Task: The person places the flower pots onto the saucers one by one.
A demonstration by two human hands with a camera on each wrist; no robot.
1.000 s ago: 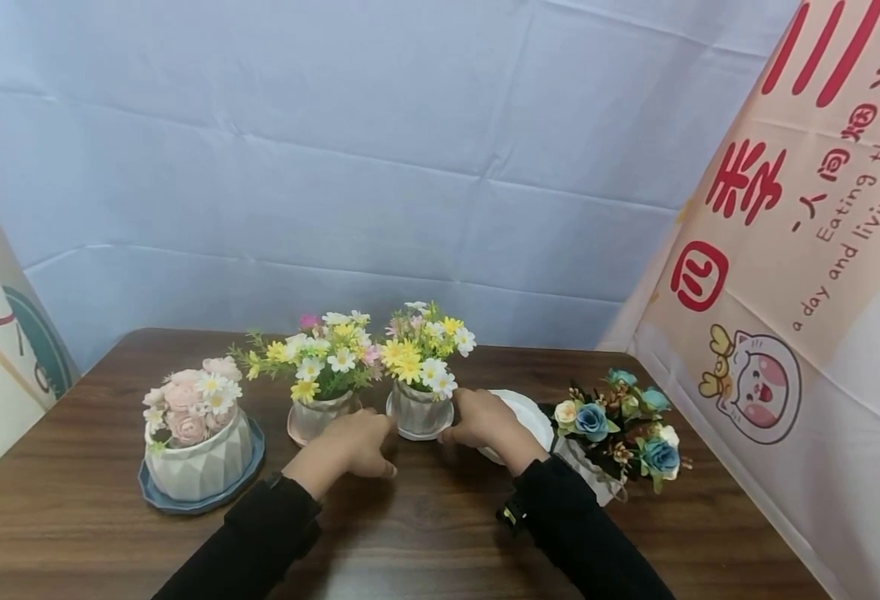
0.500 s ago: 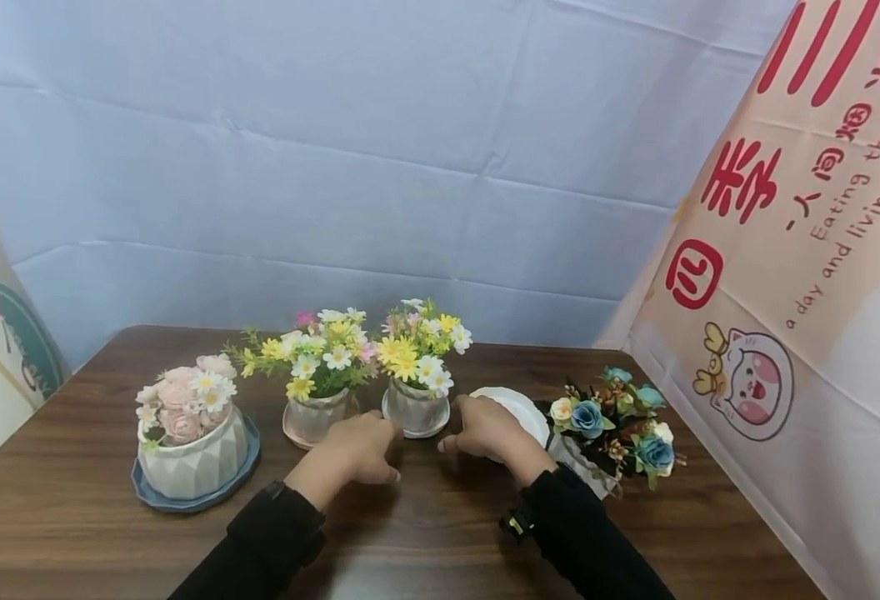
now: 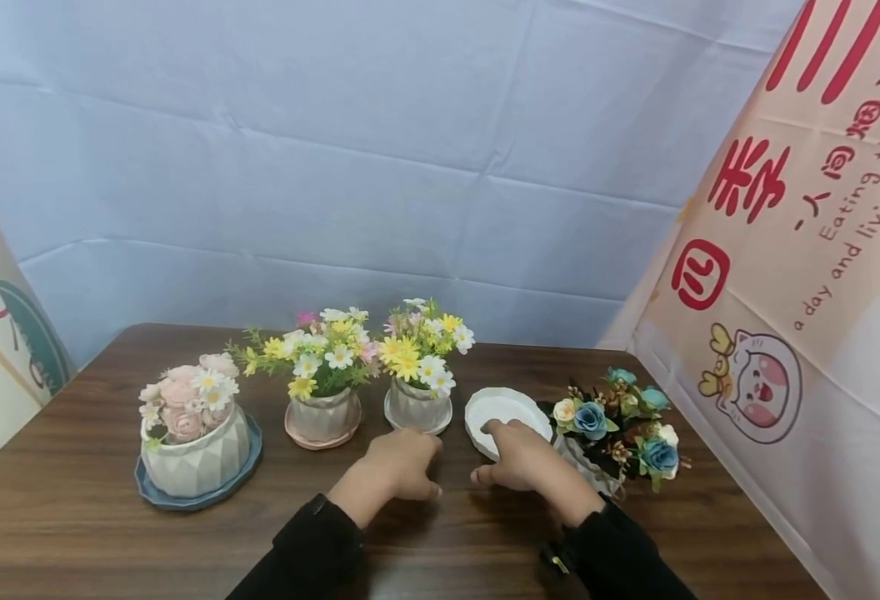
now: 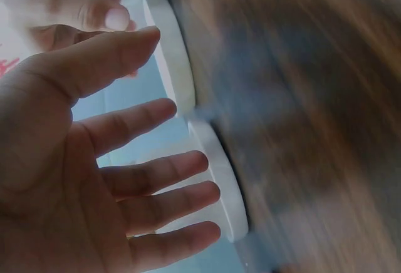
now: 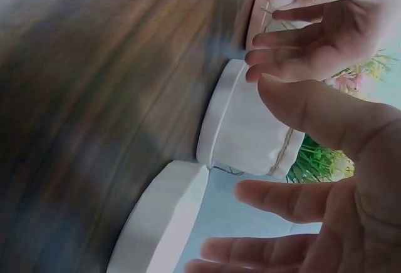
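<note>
My left hand (image 3: 395, 467) is over the table in front of a small pale pot (image 3: 419, 408) of yellow and white daisies, which stands on a white saucer (image 3: 440, 427). In the left wrist view its fingers (image 4: 156, 174) are spread and hold nothing. My right hand (image 3: 518, 457) hovers by the near rim of a shallow white dish (image 3: 506, 405), overlapping it in the head view. Loosely spread fingers of that hand (image 5: 338, 185) show in the right wrist view, also holding nothing. The other hand appears across from each wrist camera.
A second daisy pot (image 3: 323, 415) stands on a pink saucer (image 3: 301, 437) to the left. Farther left, a white faceted pot (image 3: 196, 462) of pink roses sits on a blue saucer (image 3: 258, 454). At right a pot of blue roses (image 3: 590, 419) leans close to the dish.
Both hands have moved right and a little nearer: the left from the pink-saucer pot, the right away from the white-saucer pot to the dish. The pots have stayed in place.
</note>
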